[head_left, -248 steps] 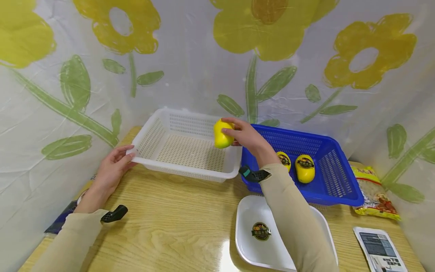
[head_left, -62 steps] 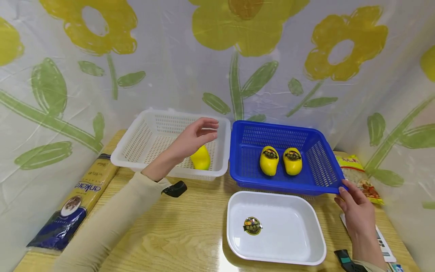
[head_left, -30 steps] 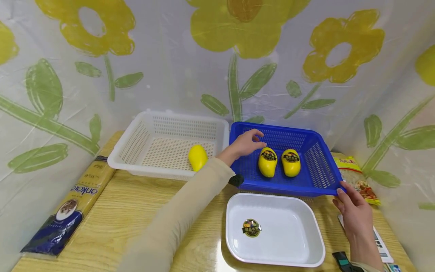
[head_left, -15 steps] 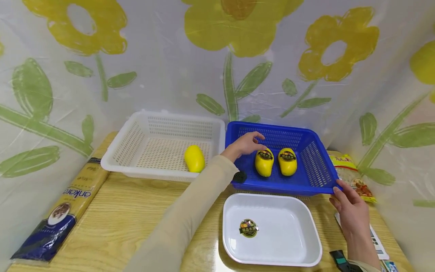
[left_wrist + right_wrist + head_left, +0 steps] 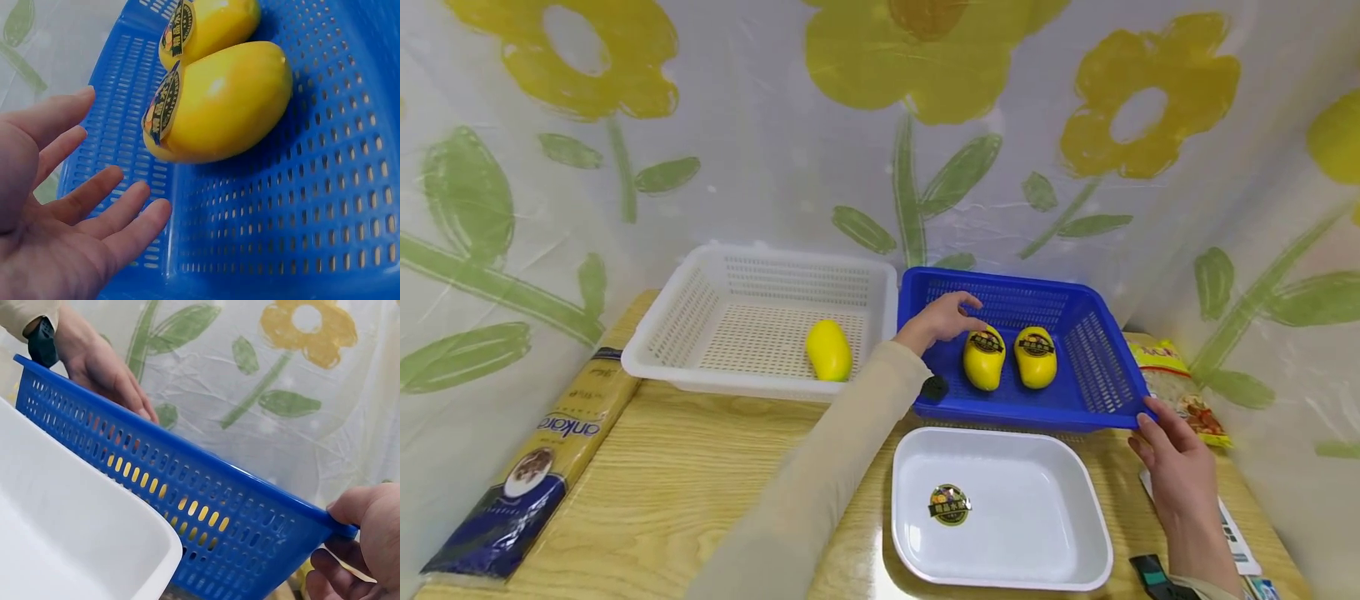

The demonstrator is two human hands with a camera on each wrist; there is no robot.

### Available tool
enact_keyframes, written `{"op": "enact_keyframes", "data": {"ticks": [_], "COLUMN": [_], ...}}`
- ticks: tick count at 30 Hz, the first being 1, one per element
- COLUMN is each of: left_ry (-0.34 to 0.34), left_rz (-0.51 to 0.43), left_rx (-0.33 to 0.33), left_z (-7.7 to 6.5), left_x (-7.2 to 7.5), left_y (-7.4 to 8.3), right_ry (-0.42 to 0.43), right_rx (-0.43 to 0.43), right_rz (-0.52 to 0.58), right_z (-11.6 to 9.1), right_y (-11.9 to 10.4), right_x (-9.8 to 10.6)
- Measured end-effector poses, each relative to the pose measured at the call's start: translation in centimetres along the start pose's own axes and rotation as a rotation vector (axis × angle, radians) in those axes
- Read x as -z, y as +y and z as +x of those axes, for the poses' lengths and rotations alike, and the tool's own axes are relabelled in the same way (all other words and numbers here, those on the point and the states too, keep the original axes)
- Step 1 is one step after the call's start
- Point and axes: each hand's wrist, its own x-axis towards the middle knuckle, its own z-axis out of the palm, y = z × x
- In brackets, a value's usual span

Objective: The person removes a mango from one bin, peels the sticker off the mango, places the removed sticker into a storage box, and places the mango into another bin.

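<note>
Two yellow mangoes, the left one (image 5: 982, 367) and the right one (image 5: 1037, 367), lie side by side in the blue plastic basket (image 5: 1022, 415), each with a dark fruit label. My left hand (image 5: 942, 320) hovers inside the basket beside the left mango, its fingers spread and holding nothing; in the left wrist view a gap separates the hand (image 5: 81, 231) from the mango (image 5: 231, 103). My right hand (image 5: 1183, 475) grips the basket's front right corner, thumb on top of the rim and fingers beneath, as the right wrist view shows. A third mango (image 5: 829, 350), with no label visible, lies in the white basket (image 5: 700, 373).
In front of the blue basket stands a white tray (image 5: 1000, 575) with a round fruit label (image 5: 950, 505) in it. An "ankara" pasta packet (image 5: 550, 442) lies at the left. A yellow-and-red food bag (image 5: 1176, 387) and a white pouch (image 5: 1238, 537) lie at the right.
The mango my right hand held earlier now lies in the white basket. My right hand has moved to the blue basket's corner, my left into that basket. The last half second shows hardly any movement.
</note>
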Motion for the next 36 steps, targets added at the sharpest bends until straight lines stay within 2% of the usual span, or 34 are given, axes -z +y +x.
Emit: {"op": "enact_keyframes", "data": {"ticks": [2,7,8,14,24,36], "left_ry": [-0.004,-0.03,-0.038,-0.088,-0.136,-0.188], "left_rz": [0.001,0.004,0.004,0.011,0.083,0.012], "left_rx": [0.003,0.001,0.011,0.062,0.089,0.095], "left_z": [0.8,0.9,0.5,0.7,0.8,0.9], "left_x": [-0.6,-1.4,-1.5,-1.8,-1.8,-2.1], "left_y": [-0.3,-0.1,0.2,0.1,-0.2,-0.3], "right_ry": [0.022,0.036,0.029,-0.002,-0.017,-0.024], "right_rx": [-0.005,-0.01,-0.007,0.005,0.037,0.037], "right_rz": [0.004,0.015,0.013,0.015,0.006,-0.013], "right_z": [0.0,0.0,-0.1,-0.2,-0.3,-0.2], "right_y": [0.1,0.2,0.2,0.0,-0.2,-0.3], "right_x": [0.1,0.2,0.2,0.2,0.4,0.4]}}
